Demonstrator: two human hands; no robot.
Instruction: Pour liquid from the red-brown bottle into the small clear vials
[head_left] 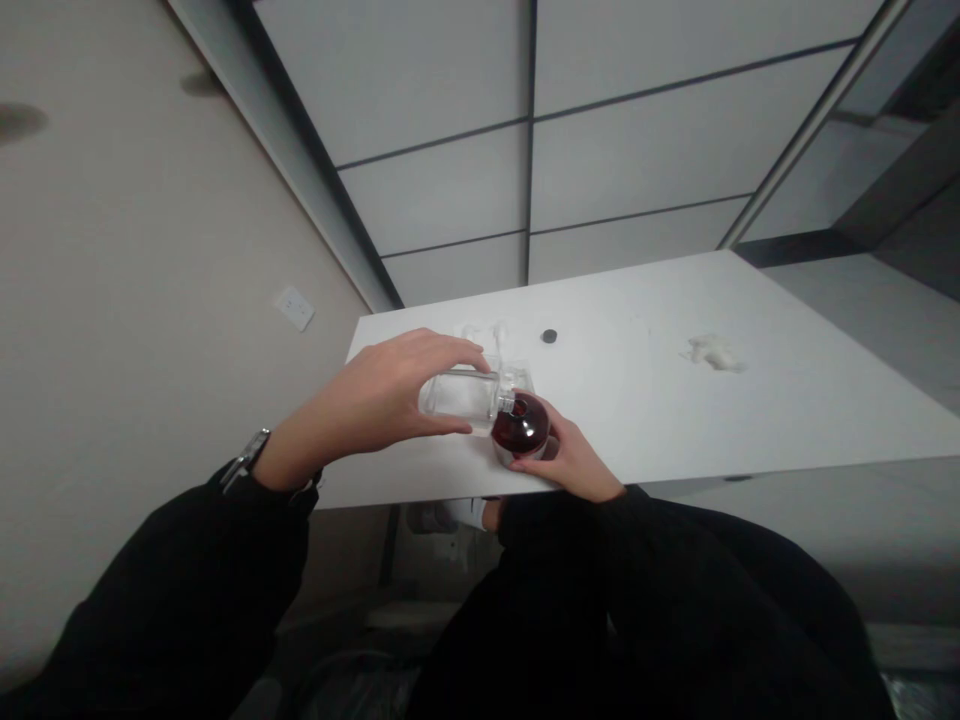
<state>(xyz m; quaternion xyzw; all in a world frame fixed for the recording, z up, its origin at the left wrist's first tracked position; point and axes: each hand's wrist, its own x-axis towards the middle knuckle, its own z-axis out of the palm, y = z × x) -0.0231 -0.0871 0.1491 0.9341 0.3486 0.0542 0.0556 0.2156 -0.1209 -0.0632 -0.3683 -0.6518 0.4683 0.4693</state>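
Note:
My left hand (405,385) is closed around a clear glass bottle (461,397), tipped on its side with its neck pointing right. The neck sits at the open mouth of a round dark red bottle (523,428), which has a pale label low on its side. Fingers of my right hand (570,455) wrap the red bottle from the right and hold it near the table's front edge. Whether liquid runs between the two bottles is too small to tell. Behind the hands, partly hidden, lie clear plastic or glass pieces (517,375).
The white table (630,420) stands before a panelled sliding door (622,150). A small dark cap (550,336) lies toward the back, and a crumpled white tissue (712,352) to the right. At left, a wall with a socket (295,308) rises beside the table.

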